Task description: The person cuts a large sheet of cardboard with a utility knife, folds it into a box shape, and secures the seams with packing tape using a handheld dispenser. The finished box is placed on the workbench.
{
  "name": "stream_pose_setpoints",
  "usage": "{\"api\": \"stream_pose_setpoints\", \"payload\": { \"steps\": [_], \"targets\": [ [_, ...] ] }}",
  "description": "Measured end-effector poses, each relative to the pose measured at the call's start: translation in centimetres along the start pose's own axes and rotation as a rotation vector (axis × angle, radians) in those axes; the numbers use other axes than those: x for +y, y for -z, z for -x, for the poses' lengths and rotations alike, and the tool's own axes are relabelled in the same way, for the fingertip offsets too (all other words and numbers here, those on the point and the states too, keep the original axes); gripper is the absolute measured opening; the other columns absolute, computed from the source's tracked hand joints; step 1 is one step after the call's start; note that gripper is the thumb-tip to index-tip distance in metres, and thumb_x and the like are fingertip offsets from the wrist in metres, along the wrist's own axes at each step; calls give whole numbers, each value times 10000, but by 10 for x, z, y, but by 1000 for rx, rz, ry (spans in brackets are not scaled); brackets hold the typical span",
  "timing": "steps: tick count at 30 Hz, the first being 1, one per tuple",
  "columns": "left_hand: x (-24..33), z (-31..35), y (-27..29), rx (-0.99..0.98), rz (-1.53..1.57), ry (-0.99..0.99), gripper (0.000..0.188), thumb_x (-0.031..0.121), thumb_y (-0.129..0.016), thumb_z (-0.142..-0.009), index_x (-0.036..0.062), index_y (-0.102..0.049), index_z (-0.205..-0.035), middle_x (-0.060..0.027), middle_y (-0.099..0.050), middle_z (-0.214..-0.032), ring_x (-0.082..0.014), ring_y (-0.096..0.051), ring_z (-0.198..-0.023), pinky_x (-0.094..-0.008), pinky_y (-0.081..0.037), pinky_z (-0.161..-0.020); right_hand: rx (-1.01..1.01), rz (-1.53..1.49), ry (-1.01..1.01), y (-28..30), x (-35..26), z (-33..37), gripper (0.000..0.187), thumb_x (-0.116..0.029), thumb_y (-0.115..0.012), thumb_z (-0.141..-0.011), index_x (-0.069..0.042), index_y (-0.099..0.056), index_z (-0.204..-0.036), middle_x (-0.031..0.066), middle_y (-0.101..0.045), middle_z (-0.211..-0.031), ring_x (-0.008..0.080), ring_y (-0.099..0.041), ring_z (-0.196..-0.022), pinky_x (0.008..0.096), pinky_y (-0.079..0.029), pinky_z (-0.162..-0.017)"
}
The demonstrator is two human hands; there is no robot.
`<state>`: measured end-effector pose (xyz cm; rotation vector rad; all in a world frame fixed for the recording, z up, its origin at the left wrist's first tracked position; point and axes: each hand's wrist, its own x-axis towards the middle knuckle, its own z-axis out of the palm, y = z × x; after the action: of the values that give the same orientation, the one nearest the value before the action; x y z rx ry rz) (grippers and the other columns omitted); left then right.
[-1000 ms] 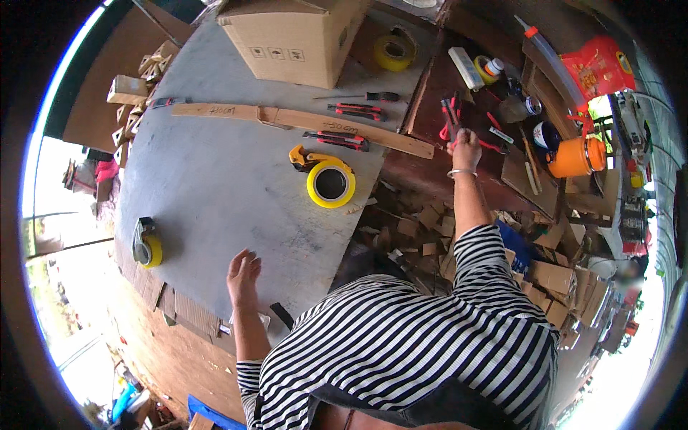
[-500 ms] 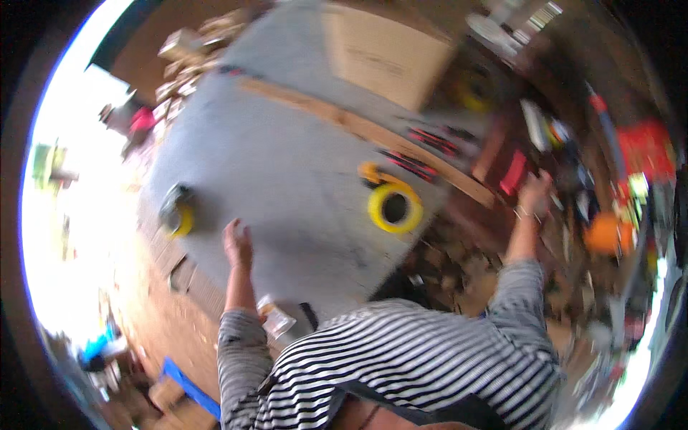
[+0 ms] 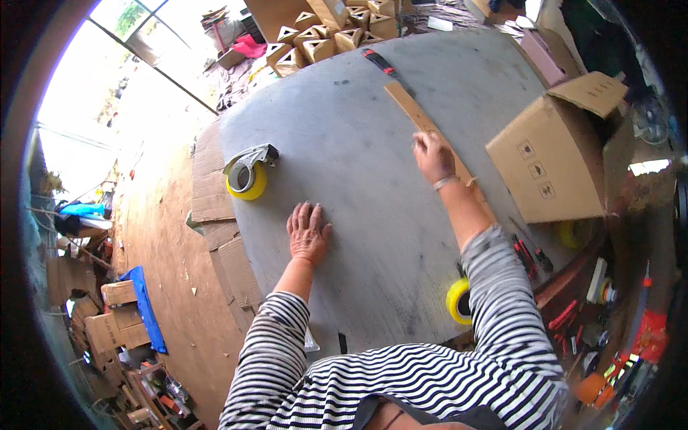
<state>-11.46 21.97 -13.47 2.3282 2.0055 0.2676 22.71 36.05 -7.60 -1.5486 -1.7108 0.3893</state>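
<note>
My left hand (image 3: 308, 235) lies palm down on the grey tabletop (image 3: 358, 265), fingers spread, holding nothing. To its upper left stands a tape dispenser (image 3: 247, 174) with yellow tape. My right hand (image 3: 434, 158) is closed over a long flat wooden strip (image 3: 407, 106); its curled fingers hide whatever they hold. Beyond the strip's far end lies a red-and-black utility knife (image 3: 378, 62). A yellow tape roll (image 3: 456, 301) sits near the front edge, partly covered by my right sleeve.
An open cardboard box (image 3: 545, 161) stands at the right. Red-and-black tools (image 3: 527, 256) lie below it. Several folded cardboard pieces (image 3: 319, 49) are piled past the far edge. Flat cardboard (image 3: 233, 261) borders the table's left side, with a dirt floor (image 3: 168, 272) beyond.
The view has swung to the right and sharpened. My right hand has moved from the red items at the right to the wooden strip. My left hand now rests flat on the table.
</note>
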Motion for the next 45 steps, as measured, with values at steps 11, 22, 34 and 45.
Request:
{"api": "stream_pose_setpoints", "payload": {
  "steps": [11,22,34,45],
  "targets": [
    [6,-6,16,-12,64,-12,615,319,-695,-799,158,-464,-1345,-118,-377,-1422,-337,-299,-1374,-509,-237,-1121,-145,488,-352,-120,25,-233,462,-395,-598,-915,-133,-532,-1289,129,-524,-1321,351,-540,-1175,461,-452,-1002],
    [8,-4,21,-53,92,40,631,331,-690,-794,166,-455,-1355,-119,-369,-1436,-336,-300,-1374,-513,-220,-1135,-320,633,-451,-137,14,-279,330,-227,-559,-921,-114,-632,-1222,110,-611,-1290,304,-614,-1141,464,-480,-970],
    [3,-1,14,28,131,29,565,361,-627,-863,169,-454,-1365,-116,-373,-1436,-304,-278,-1396,-482,-200,-1152,-1127,-1340,-432,-91,-113,-127,319,-254,-622,-937,11,-637,-1113,146,-687,-1062,193,-679,-865,360,-591,-801],
    [-20,57,104,105,2166,545,368,400,-435,-1023,121,-564,-1227,-39,-656,-1053,-178,-645,-986,-407,-520,-880,-1437,-1336,-812,-10,-199,98,373,-227,-610,-947,37,-572,-1209,182,-686,-1033,208,-700,-826,447,-558,-862]
  ]
}}
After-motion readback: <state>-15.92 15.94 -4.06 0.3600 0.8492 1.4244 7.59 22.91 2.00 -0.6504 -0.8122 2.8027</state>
